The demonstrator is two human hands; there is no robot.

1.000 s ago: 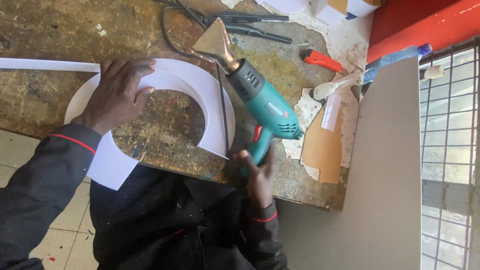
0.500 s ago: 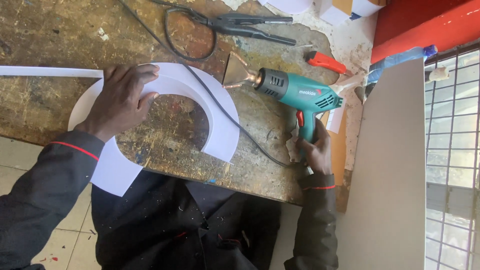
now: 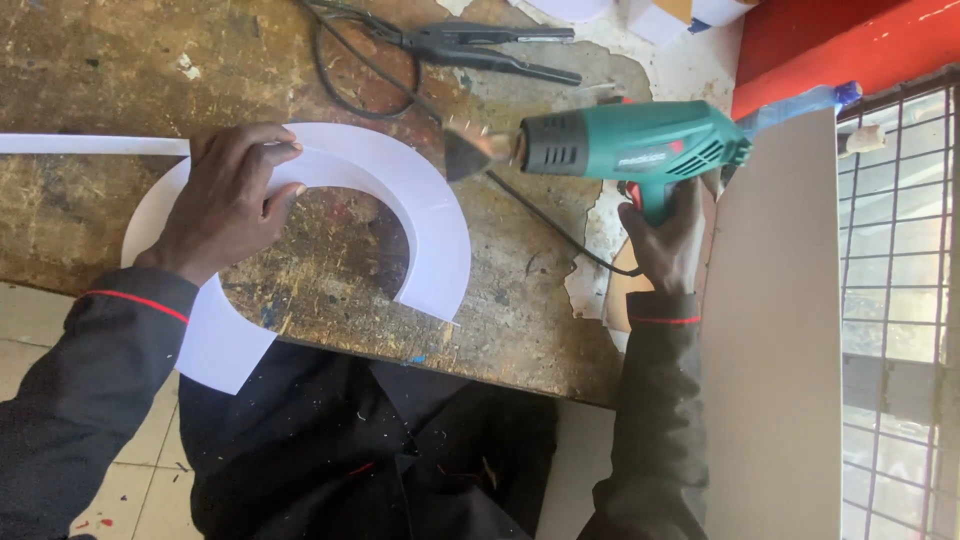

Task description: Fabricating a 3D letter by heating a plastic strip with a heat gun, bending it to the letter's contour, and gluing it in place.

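Under left hand (image 3: 228,200), spread flat and pressing: white curved sheet (image 3: 420,215). Right hand (image 3: 668,235) clenched around green heat gun (image 3: 630,145), nozzle toward sheet.

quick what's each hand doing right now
Left hand: open, flat on the white arc.
Right hand: closed on the heat gun grip.

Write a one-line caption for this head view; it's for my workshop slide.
Left hand presses a white curved sheet on the worn bench; right hand holds a green heat gun.
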